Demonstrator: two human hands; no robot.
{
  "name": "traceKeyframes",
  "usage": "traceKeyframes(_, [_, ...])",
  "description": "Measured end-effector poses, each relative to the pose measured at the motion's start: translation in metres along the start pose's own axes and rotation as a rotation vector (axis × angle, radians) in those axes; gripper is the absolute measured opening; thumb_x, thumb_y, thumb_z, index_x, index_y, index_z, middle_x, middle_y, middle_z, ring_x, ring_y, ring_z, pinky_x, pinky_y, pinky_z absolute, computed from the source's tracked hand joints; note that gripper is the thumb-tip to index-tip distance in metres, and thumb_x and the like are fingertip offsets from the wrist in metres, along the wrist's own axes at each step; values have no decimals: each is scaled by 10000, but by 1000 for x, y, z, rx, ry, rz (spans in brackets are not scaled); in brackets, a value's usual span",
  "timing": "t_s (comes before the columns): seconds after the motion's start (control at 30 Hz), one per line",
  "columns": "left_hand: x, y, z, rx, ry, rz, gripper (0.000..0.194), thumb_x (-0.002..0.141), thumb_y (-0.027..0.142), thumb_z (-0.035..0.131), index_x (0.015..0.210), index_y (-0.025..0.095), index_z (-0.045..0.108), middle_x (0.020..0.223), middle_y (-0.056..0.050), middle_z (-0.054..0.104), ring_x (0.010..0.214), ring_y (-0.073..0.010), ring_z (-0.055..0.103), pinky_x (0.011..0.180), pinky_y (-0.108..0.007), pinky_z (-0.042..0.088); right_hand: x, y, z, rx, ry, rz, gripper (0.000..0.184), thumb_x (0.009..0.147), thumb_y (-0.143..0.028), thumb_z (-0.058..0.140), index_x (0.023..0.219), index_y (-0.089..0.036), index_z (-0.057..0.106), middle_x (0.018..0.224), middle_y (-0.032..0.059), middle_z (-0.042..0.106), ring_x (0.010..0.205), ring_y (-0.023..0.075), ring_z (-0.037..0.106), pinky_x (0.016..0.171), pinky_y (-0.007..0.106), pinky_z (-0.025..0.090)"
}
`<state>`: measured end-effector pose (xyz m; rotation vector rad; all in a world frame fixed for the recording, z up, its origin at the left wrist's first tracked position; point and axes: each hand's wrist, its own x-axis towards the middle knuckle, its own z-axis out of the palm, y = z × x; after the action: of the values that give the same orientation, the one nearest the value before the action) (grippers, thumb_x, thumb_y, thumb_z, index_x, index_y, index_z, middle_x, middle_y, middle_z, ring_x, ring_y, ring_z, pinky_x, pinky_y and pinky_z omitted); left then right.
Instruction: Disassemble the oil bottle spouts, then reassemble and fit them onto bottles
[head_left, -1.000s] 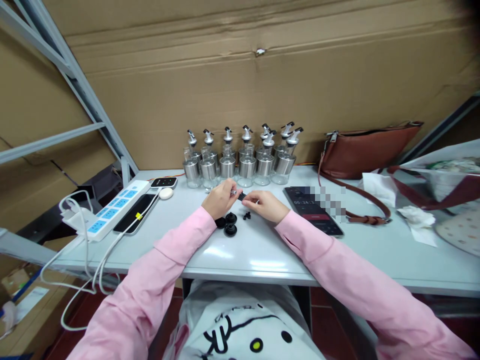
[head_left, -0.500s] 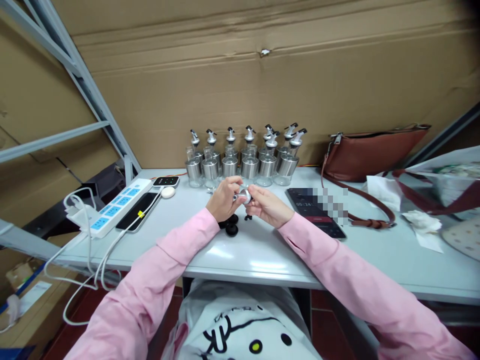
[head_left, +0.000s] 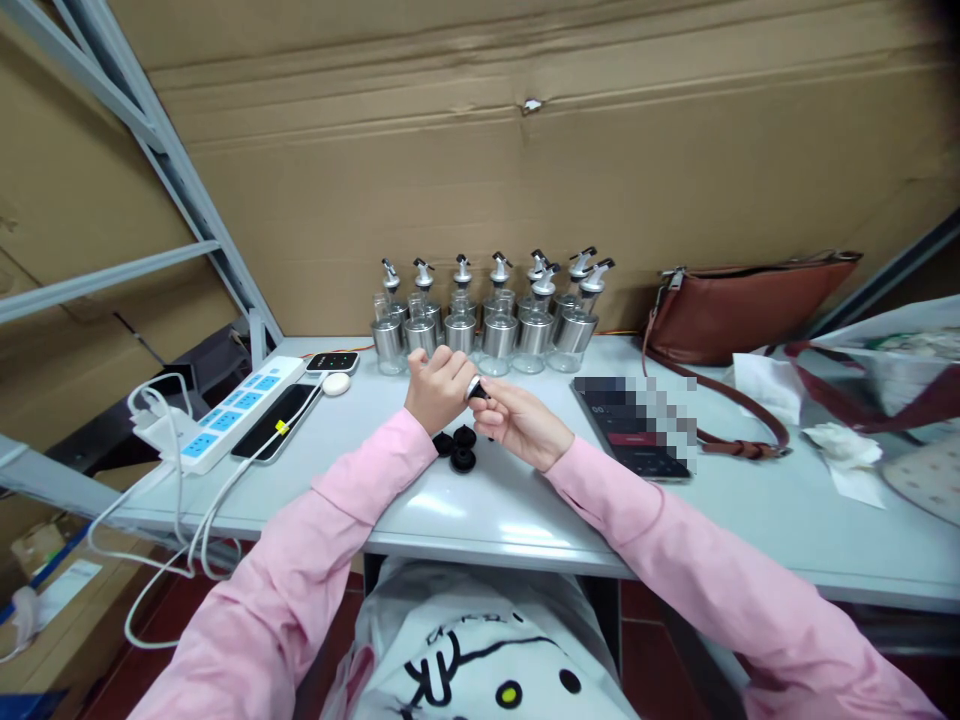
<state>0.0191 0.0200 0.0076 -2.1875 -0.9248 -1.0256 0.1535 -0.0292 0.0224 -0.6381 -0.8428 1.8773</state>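
Between my two hands is a silver pourer top (head_left: 474,386) with a black part at its right end. My left hand (head_left: 441,388) is closed round the silver end, hiding most of it. The fingers of my right hand (head_left: 525,420) pinch the black end. Just below my hands, several round black stoppers (head_left: 463,457) lie on the table. Behind stand glass bottles with steel sleeves (head_left: 499,336); some carry silver pourer tops with black levers (head_left: 543,282), others in the front row have bare necks.
A phone (head_left: 634,430) lies right of my hands, with a brown handbag (head_left: 739,305) and crumpled tissue (head_left: 844,450) beyond. To the left are a power strip (head_left: 240,415), another phone (head_left: 276,425) and white cables. A cardboard wall (head_left: 420,180) rises behind the table (head_left: 480,520).
The pourer top has come up between my hands and turned, its black end now toward my right fingers. My left hand has wrapped further over it. The view has shifted slightly.
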Motion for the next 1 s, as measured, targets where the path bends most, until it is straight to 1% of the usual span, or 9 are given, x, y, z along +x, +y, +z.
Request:
traceKeyframes(0.1, [5,0,-4,14,12,27,349,905,249,395,582,162,493,572,-17,537,702,-171,498,723,-381,201,-1,0,1,-49,30,-34,403,601,-328,751,674,-179,383,546,-57,507,417,-1,328,434,140,257])
traceKeyframes(0.3, [6,-1,-4,35,52,117,280,879,221,439,614,174,518,579,-5,547,712,-169,497,733,-381,208,0,2,1,-227,116,-172,439,556,-355,736,582,-192,329,463,-79,428,439,40,379,412,160,192])
traceKeyframes(0.43, [4,-4,-2,37,17,151,237,860,197,447,636,180,524,609,-10,564,730,-175,504,740,-379,220,1,5,-1,-443,135,-313,348,622,-362,647,615,-213,332,424,-91,415,385,51,338,405,191,208])
traceKeyframes(0.53, [5,-6,-2,31,-11,169,215,847,181,443,649,180,526,628,-12,572,744,-178,508,744,-378,227,1,5,-5,-724,156,-455,287,663,-321,578,631,-223,309,451,-85,406,390,60,329,419,211,239])
traceKeyframes(0.67, [5,-9,-2,7,-64,183,206,835,159,431,651,178,521,634,-14,564,758,-177,509,747,-377,229,-2,1,-7,-1250,210,-698,218,685,-226,517,641,-216,304,509,-66,369,466,78,350,489,226,284])
traceKeyframes(0.77, [5,-10,-1,-2,-61,198,204,825,150,434,637,175,509,624,-12,556,747,-175,505,744,-374,230,-6,-5,-8,-1617,137,-821,148,726,-199,458,642,-207,337,568,-15,457,538,110,419,557,252,316])
traceKeyframes(0.83, [5,-10,-1,5,-54,210,185,811,138,443,643,174,511,625,-10,559,739,-175,502,741,-371,232,-7,-8,-9,-1741,77,-861,141,747,-193,432,628,-204,357,599,15,495,584,133,450,587,272,323])
traceKeyframes(0.9, [5,-9,-2,10,-53,207,176,801,134,454,639,173,510,626,-10,562,738,-177,501,740,-370,234,-7,-8,-11,-1698,69,-848,144,741,-204,457,627,-205,370,596,15,506,587,135,459,592,276,334])
traceKeyframes(1.0, [5,-7,-2,16,-71,155,178,807,154,471,635,172,514,634,-18,570,754,-185,506,749,-378,236,-3,-5,-13,-1289,164,-701,182,732,-304,534,680,-212,385,565,-21,512,509,104,455,524,248,351])
